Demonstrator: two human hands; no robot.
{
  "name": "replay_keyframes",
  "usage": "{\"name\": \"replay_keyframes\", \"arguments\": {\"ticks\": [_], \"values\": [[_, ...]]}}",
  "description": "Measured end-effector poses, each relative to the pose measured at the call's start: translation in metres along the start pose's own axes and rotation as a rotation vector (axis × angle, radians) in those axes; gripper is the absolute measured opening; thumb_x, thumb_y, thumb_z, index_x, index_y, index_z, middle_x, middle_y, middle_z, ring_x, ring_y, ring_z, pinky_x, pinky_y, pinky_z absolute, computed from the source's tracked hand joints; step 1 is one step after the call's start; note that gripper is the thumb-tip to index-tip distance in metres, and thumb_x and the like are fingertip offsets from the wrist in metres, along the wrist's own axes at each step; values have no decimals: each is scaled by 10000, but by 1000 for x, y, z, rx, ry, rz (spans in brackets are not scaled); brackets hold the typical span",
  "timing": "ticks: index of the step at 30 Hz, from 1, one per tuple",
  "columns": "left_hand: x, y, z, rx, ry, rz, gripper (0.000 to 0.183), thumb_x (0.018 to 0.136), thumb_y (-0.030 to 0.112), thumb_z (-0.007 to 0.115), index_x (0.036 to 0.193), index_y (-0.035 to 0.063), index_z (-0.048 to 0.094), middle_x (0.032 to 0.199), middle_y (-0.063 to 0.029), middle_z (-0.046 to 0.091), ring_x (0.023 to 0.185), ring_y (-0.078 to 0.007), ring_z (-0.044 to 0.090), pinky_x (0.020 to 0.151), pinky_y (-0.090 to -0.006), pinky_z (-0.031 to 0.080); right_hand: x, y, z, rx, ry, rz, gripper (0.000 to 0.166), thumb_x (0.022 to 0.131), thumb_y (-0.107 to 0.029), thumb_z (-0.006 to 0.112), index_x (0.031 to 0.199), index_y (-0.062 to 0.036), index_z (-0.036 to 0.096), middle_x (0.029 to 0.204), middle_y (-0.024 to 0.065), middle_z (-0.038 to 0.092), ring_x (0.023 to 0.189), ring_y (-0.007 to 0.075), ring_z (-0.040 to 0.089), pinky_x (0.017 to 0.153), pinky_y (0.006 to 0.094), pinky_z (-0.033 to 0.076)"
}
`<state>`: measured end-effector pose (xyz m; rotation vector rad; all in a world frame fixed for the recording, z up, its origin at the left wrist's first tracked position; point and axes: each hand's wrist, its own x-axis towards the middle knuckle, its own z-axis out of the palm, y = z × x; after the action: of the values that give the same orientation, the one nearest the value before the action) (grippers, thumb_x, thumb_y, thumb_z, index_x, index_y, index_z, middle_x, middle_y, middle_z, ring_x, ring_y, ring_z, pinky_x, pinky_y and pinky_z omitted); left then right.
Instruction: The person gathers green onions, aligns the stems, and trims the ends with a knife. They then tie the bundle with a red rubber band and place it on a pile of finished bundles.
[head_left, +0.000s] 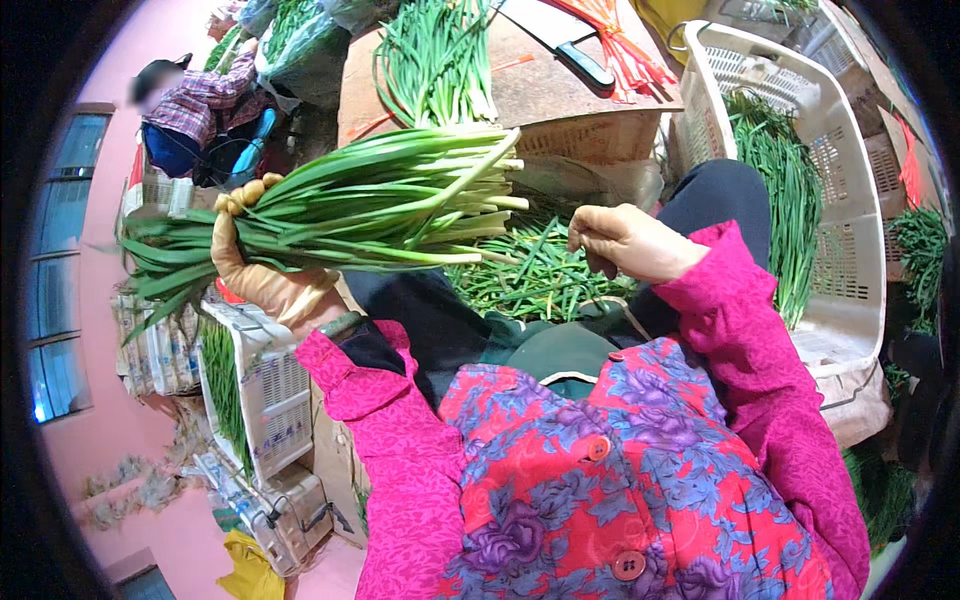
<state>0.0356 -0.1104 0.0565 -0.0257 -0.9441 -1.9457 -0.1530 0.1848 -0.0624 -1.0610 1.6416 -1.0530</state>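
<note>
My left hand (259, 259), in a thin glove, is closed round a bunch of Chinese chives (360, 199), gripping it by the leafy part. The pale stem ends point right, towards my right hand (622, 240), which is held apart from them with its fingers curled. Whether those fingers pinch anything cannot be told. Loose chive leaves (547, 277) lie in a heap below, between my knees. Beyond the held bunch, more chives (442, 67) lie on a worn board (540, 105), along with a cleaver (562, 45) with a black handle and a bundle of red-orange ties (622, 56).
On the right stands a white plastic crate (847, 225) holding chives (780, 202). Another white crate (274, 397) with chives is at the lower left. A person in a checked shirt (187, 112) sits at the upper left near plastic bags of greens (300, 37).
</note>
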Motion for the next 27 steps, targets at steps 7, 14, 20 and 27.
{"name": "replay_keyframes", "arguments": {"ticks": [7,14,20,27], "values": [[-11,-2,-44,-86,152,-44,302,844,185,572,1045,-27,648,1067,-171,664,1055,-312,603,1032,-462,413,2,-48,10,555,177,-177,293,855,-106,666,1115,-17,564,1032,26,611,968,95,565,893,259,464],[-20,-22,-47,-129,225,-156,290,844,199,580,1032,-7,657,1082,-159,654,1076,-291,573,1025,-461,405,32,-43,32,460,327,-155,271,856,-99,686,1074,-12,550,895,18,588,799,77,567,726,220,480],[-25,-18,-59,-111,259,-220,254,846,227,547,996,53,655,1033,-107,671,1055,-286,595,977,-491,447,32,-25,26,598,388,-115,78,872,-59,617,931,-9,616,746,6,594,639,72,547,583,219,461],[-28,-12,-75,-62,238,-264,301,843,255,544,1036,55,658,1070,-119,667,1028,-289,613,937,-511,474,25,-29,27,707,-94,-5,362,834,-337,711,1026,-41,628,877,28,636,786,94,589,697,238,461]]}}
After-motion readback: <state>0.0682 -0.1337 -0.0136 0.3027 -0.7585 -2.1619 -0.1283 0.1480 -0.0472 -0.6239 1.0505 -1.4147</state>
